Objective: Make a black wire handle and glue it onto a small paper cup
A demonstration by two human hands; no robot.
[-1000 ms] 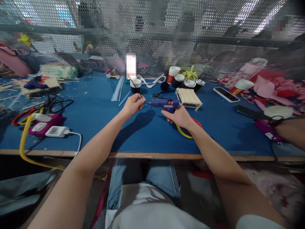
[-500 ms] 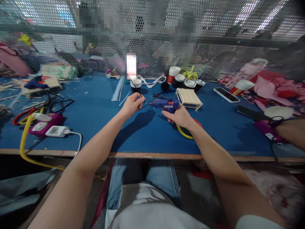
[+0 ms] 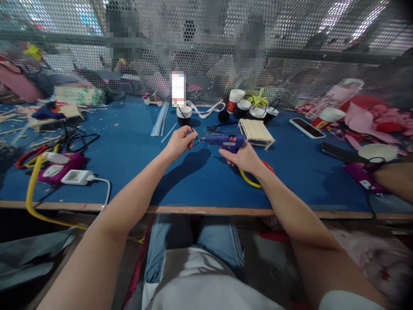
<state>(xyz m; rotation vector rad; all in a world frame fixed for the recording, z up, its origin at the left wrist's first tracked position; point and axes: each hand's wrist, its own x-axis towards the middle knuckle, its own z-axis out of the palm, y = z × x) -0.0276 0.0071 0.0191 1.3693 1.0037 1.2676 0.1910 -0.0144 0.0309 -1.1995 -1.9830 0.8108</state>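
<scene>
jutting leftward from right hand's grip (image 3: pixel 241 155): glue gun (image 3: pixel 222 140) (left hand (image 3: pixel 180 141) pinches black strip (image 3: pixel 193 146)).

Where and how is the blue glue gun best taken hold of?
Take the blue glue gun by its handle, probably from the right, as the right hand does: it lies roughly level, its nozzle pointing left, away from that grip.

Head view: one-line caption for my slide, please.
Right hand aims a blue glue gun at a thin black strip pinched in the left hand above a blue table.
</scene>
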